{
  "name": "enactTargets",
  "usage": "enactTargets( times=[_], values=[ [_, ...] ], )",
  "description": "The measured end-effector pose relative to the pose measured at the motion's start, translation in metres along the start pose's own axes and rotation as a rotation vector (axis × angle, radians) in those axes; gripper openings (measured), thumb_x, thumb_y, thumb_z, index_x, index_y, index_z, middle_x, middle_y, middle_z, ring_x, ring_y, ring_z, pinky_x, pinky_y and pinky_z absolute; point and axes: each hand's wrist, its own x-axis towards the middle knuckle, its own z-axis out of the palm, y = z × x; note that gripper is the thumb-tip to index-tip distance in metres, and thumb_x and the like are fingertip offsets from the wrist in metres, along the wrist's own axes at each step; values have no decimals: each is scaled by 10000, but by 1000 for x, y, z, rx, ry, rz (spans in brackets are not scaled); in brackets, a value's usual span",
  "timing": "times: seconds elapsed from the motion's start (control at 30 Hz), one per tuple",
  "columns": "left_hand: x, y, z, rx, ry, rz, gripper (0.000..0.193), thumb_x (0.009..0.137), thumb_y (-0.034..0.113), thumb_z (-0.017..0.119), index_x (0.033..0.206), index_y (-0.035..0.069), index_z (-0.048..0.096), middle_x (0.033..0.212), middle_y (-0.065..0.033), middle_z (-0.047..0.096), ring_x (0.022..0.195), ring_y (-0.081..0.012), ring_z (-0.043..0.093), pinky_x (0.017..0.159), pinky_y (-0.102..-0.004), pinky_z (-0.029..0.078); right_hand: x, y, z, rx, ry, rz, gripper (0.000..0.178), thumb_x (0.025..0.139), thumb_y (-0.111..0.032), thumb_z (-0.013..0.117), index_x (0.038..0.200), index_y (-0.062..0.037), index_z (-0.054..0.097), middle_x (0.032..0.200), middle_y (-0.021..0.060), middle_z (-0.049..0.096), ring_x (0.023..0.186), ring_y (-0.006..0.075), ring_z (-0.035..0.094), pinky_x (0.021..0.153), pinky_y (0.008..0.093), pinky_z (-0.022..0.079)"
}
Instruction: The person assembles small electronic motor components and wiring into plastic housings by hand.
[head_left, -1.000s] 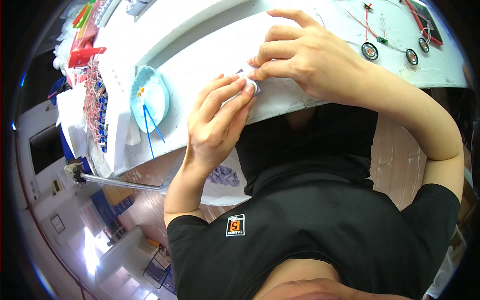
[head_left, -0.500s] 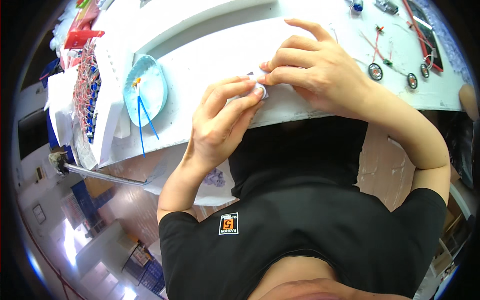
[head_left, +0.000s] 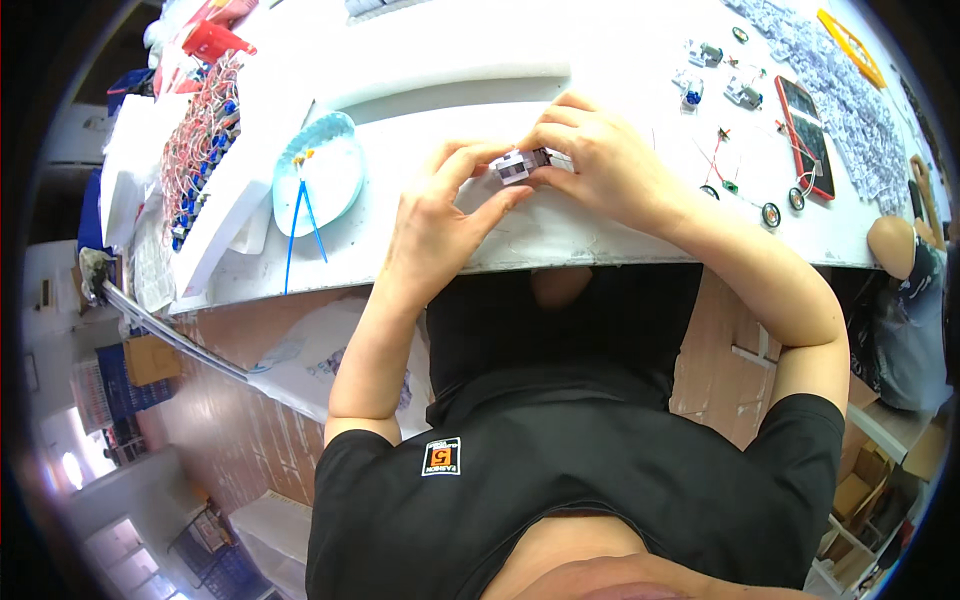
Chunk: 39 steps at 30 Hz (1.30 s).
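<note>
A small blocky white part with dark patches (head_left: 514, 168) is held between my two hands, just over the near side of the white table (head_left: 400, 250). My left hand (head_left: 430, 215) pinches its left end between thumb and fingers. On its other side, my right hand (head_left: 610, 165) grips it with thumb and index finger, the remaining fingers curled behind. The right fingers partly cover a dark section of the part, so its full shape is hidden.
To the left are a light-blue dish (head_left: 345, 190) with blue tweezers (head_left: 306, 225) and a white foam block (head_left: 215, 225) beside many wired blue components (head_left: 205, 150). Rightward lie small motors (head_left: 743, 93), wired round speakers (head_left: 770, 214) and a red-edged phone (head_left: 803, 140). Another person (head_left: 905, 300) sits far right.
My hands have turned the white part, and its dark-patched side now shows. My fingers have spread a little farther apart around it. The whole view has shifted.
</note>
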Motion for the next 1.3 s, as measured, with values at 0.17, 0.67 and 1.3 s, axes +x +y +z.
enactTargets(
  times=[0.17, 0.67, 1.3],
  values=[
    [5, -2, 3, 68, 27, 27, 290, 796, 51, 756, 1067, 22, 658, 945, -124, 643, 832, -293, 655, 734, -362, 531, 4, 4, 1, 15, -52, 14, 178, 788, -133, 716, 933, -38, 673, 964, 91, 632, 1031, 272, 565, 911, 382, 474],
    [6, -6, -2, 36, 0, -4, 322, 794, 50, 764, 1097, 14, 661, 964, -120, 675, 869, -248, 678, 759, -339, 544, 4, 12, 2, 40, -21, -38, 182, 783, -146, 720, 926, -48, 665, 946, 89, 646, 1008, 278, 580, 888, 391, 466],
    [25, 3, -11, -577, 164, -193, 314, 898, 39, 697, 1187, -49, 612, 1049, -124, 689, 1018, -181, 666, 899, -306, 534, 24, 8, -12, 602, 54, 357, 291, 866, -306, 753, 1034, -73, 708, 973, 56, 686, 872, 146, 604, 699, 288, 484]
  ],
)
